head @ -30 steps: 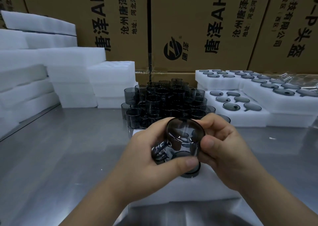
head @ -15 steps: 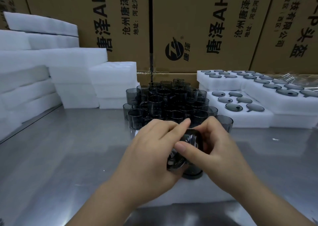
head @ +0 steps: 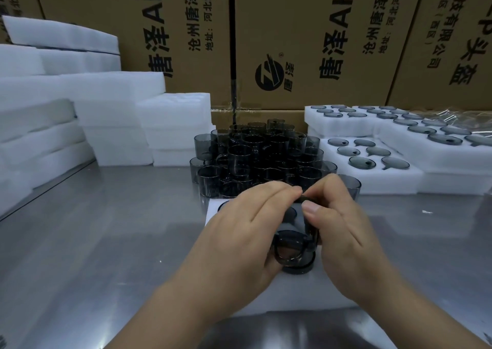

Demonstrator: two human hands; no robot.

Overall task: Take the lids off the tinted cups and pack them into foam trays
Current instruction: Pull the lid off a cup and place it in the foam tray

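Observation:
A tinted cup sits low between my hands, over a white foam tray on the steel table. My left hand wraps the cup from the left, fingers stretched over its top. My right hand grips it from the right, and its thumb and fingers pinch a thin dark edge, seemingly the lid, at the top. Much of the cup is hidden by both hands. Behind them stands a dense cluster of tinted cups.
Foam trays filled with tinted lids lie at the right. Stacks of blank white foam rise at the left and back. Cardboard boxes wall off the rear. Clear plastic wrap lies at the far right.
The cup was tilted up with its lid facing me. Both hands have since turned it and lowered it toward the foam tray, closing over it.

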